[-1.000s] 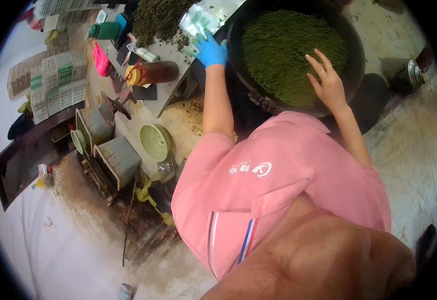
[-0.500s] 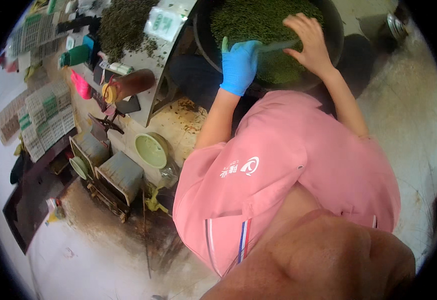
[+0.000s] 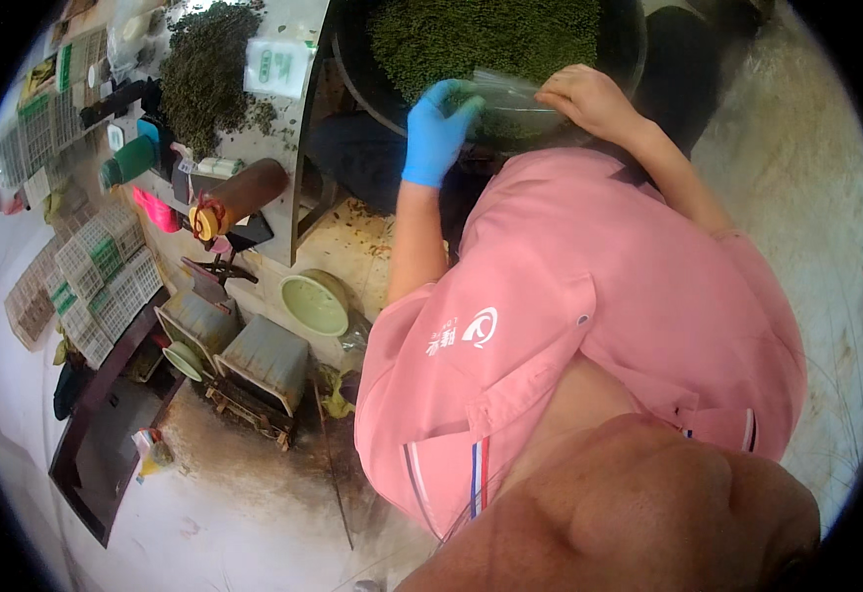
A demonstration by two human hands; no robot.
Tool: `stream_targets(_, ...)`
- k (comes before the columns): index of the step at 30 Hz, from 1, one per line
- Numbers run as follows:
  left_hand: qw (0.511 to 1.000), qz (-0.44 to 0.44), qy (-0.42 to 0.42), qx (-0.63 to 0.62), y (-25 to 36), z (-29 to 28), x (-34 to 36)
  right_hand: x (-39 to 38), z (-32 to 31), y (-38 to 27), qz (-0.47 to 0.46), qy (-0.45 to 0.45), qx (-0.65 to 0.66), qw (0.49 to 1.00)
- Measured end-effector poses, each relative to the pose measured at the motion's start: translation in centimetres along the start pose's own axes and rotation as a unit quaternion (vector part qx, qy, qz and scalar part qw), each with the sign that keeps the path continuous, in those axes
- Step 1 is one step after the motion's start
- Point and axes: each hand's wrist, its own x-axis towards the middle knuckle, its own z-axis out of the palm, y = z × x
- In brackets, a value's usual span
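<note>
Bag [image 3: 510,96] (clear) — held: left hand [image 3: 437,136], right hand [image 3: 594,102].

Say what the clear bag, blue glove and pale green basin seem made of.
Clear bag: thin, glossy plastic film; it glints, and the green heap shows through. Blue glove: probably smooth nitrile or latex, as it clings tightly. Pale green basin: likely smooth plastic, judging by its even colour; enamel is possible.

Dark round pan [image 3: 625,54] cut off by the top edge, its near rim partly hidden by the pink shirt [image 3: 589,247]; ends of a clear plastic bag [image 3: 510,97] covered by fingers of left hand [image 3: 434,138] and right hand [image 3: 597,101]; tabletop [image 3: 288,148] cropped above, print on a white packet [image 3: 278,67] too small to read
</note>
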Motion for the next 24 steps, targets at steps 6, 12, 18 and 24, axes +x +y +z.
stream_targets(6, 0.898, 0.226, -0.130, 0.355, 0.4, 0.5, 1.5, -0.3, -0.9, -3.7, -0.152, 0.152, 0.045, 0.976)
stream_targets(12, 0.924, 0.343, -0.066, 0.157, 3.3, 3.7, 4.6, -0.1, -0.9, 2.8, -0.027, 0.154, -0.179, 0.971)
stream_targets(18, 0.781, 0.157, -0.039, 0.604, -6.4, 4.9, 12.5, -1.9, -6.5, 1.6, 0.018, 0.305, -0.162, 0.938)
stream_targets(24, 0.796, 0.103, -0.247, 0.543, -5.7, 6.6, 6.9, -3.1, -6.3, 3.3, 0.052, 0.296, -0.132, 0.945)
